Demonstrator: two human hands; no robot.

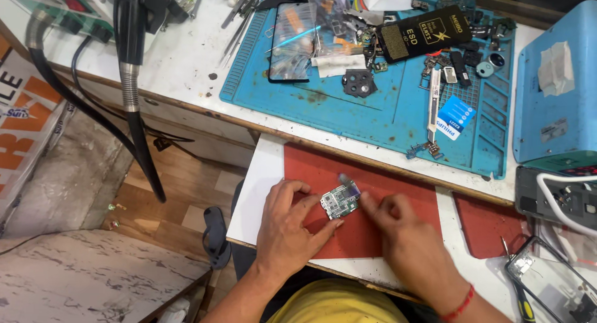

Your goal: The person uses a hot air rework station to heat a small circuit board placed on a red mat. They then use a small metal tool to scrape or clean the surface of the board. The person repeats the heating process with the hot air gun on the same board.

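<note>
Bare forearms, red thread wristband (461, 303), yellow shirt (339, 303)
</note>
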